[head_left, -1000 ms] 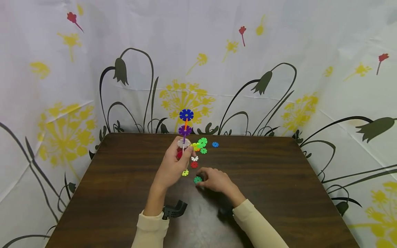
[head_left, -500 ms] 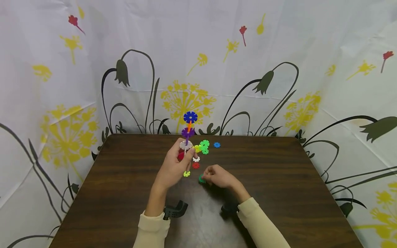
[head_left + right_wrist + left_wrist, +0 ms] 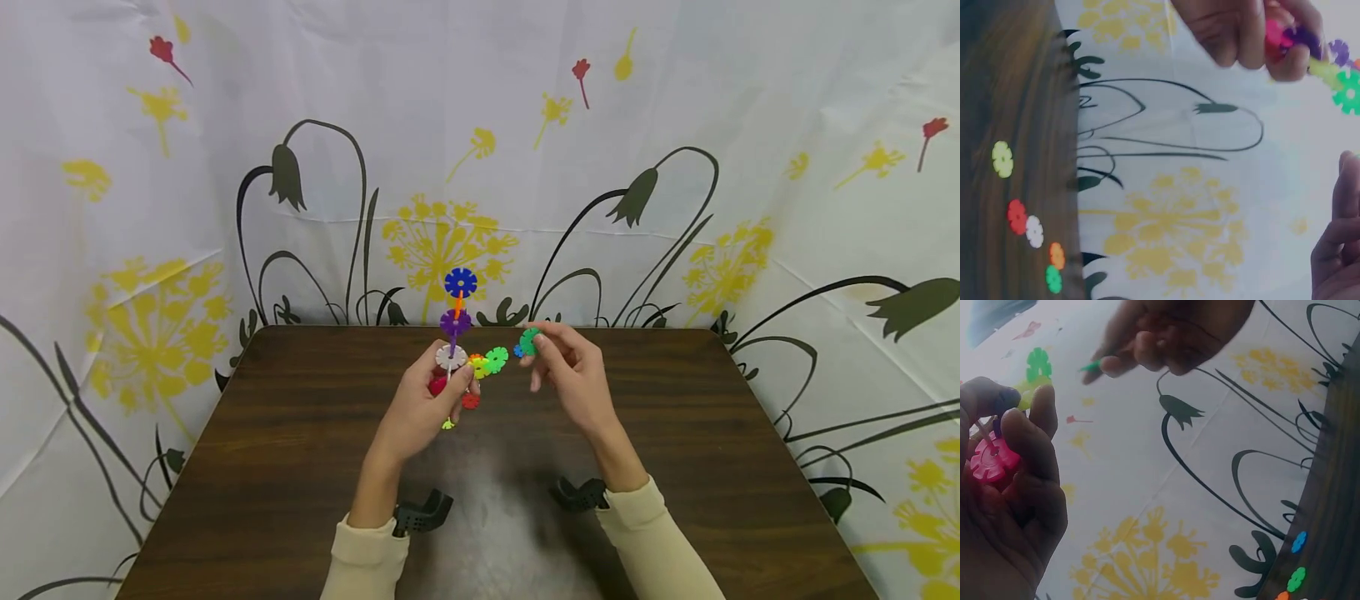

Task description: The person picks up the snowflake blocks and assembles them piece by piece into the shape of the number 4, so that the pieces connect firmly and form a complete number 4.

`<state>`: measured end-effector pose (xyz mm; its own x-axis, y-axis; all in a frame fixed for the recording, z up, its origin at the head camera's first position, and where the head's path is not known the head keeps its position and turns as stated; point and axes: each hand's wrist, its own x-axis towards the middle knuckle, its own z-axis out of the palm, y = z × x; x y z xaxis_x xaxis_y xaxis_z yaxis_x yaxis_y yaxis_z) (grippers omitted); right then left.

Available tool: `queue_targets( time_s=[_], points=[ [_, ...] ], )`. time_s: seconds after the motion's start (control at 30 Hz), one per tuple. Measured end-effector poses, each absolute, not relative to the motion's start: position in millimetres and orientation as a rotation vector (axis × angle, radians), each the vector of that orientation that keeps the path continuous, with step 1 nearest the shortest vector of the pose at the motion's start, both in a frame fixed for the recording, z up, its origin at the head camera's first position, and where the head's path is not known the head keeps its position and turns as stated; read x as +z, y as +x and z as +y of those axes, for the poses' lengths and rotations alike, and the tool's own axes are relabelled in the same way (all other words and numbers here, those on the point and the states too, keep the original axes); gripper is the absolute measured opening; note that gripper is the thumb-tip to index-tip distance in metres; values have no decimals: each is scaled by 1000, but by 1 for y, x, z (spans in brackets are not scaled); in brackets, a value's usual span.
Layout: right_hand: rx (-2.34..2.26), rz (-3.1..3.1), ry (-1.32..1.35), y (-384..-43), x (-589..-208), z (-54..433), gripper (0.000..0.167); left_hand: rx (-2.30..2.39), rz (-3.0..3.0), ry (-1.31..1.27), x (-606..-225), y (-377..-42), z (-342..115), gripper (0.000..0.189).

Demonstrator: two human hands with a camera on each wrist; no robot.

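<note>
Head view evenly lit, glare paling the tabletop point(image 3: 480, 533). Wrist views hazy; left hand point(image 3: 1019, 506) shadowed against bright cloth point(image 3: 1122, 450).

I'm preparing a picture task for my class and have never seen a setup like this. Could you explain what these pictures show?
There is no robot here: a person works with two bare hands. The wide picture comes from a camera on the person's head, looking forward and down. The other two come from cameras on the left and right wrists.

The left hand holds some joined discs, notched and in several colours. The right hand pinches a single green disc, apart from that set.

On the dark table lie loose pieces: a yellow disc, a red disc, a white disc, an orange disc, a blue disc and a second green one.
</note>
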<state>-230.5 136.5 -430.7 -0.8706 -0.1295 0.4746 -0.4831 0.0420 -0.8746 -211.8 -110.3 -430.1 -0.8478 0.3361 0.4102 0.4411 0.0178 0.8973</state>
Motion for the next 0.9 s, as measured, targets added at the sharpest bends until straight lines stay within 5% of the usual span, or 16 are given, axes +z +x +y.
queue_targets(
  time_s=[0.9],
  points=[
    [1726, -2021, 750, -212, -415, 134, 22, -1969, -2225, -880, -429, -210, -104, 13]
  ],
)
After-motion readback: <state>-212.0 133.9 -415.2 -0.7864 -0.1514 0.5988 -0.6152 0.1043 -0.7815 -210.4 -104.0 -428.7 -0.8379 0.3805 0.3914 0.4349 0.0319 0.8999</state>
